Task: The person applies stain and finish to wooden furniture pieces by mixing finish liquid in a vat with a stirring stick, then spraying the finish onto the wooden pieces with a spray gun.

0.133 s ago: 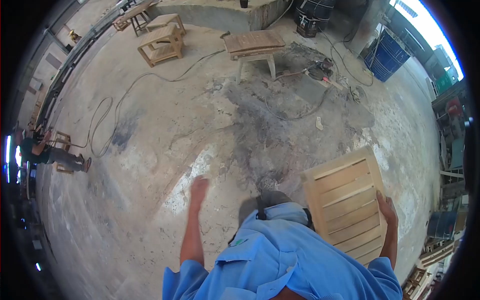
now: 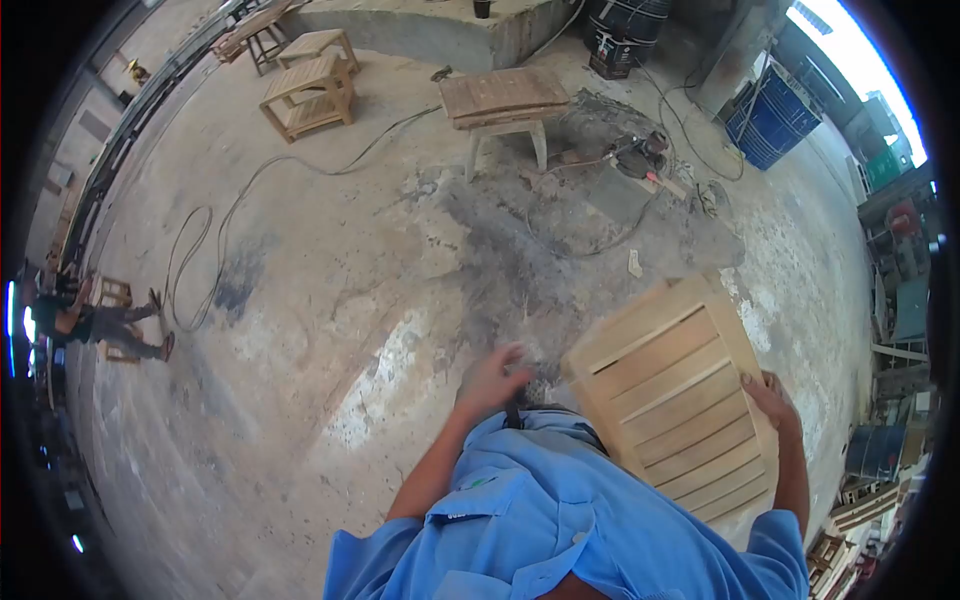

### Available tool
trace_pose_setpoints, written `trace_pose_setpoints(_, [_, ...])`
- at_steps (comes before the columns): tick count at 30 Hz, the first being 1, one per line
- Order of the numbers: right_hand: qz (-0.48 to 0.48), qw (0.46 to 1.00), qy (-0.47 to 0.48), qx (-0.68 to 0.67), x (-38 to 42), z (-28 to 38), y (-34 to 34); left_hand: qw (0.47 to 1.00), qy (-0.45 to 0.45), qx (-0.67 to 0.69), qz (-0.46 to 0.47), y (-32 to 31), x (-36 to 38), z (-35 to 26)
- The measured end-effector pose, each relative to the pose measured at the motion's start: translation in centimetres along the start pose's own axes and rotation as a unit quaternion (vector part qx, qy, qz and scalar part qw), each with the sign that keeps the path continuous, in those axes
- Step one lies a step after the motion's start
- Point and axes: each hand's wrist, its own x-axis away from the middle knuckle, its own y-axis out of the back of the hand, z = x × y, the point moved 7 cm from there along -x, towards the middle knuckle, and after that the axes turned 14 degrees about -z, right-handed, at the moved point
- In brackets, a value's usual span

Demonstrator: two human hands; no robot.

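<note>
Right hand [image 2: 772,397] grips the near right edge of the slatted wooden panel [image 2: 672,398], fingers curled over the frame and clamped on it. The panel is carried flat, slats up, just right of the blue shirt [image 2: 560,520]. Its long axis runs from the far corner, which points ahead and left across the concrete floor [image 2: 340,300], back toward the right shoulder. I count 1 panel, with about 6 slats lying crosswise. Left hand [image 2: 490,380] is free, holding nothing, just left of the panel's far corner; it is blurred, so I cannot tell whether the fingers are spread. Well ahead of the panel stands 1 wooden bench [image 2: 503,100]; left of that, 3 small stools [image 2: 305,92]. 1 blue drum [image 2: 775,115] stands far right.
</note>
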Motion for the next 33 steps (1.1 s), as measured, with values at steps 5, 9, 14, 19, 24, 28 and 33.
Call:
trace_pose_setpoints(5, [0.069,0.981,0.171,0.057,-7.4,18.6,-6.4,0.976,-0.212,0.020,0.056,0.9,-12.6,-13.9])
trace_pose_setpoints(9, [0.068,0.962,0.242,0.111,-11.2,36.7,-11.5,0.996,-0.044,0.030,0.071,8.6,-26.7,-14.9])
trace_pose_setpoints(14, [0.125,0.941,0.284,0.138,-16.9,54.1,-15.6,0.992,0.026,0.121,-0.002,16.4,-35.7,-17.0])
trace_pose_setpoints(19, [0.141,0.911,0.360,0.144,-25.4,67.1,-20.3,0.988,0.020,0.121,-0.096,21.5,-46.5,-17.8])
trace_pose_setpoints(24, [0.168,0.882,0.402,0.177,-37.7,78.3,-25.5,0.974,0.035,0.123,-0.188,24.0,-59.5,-20.1])
trace_pose_setpoints(28, [0.162,0.839,0.465,0.232,-49.1,85.6,-29.5,0.959,0.051,0.140,-0.241,23.9,-69.0,-21.5])
trace_pose_setpoints(33, [0.259,0.813,0.471,0.223,-56.1,90.5,-34.6,0.943,0.127,0.163,-0.259,23.3,-72.7,-22.3])
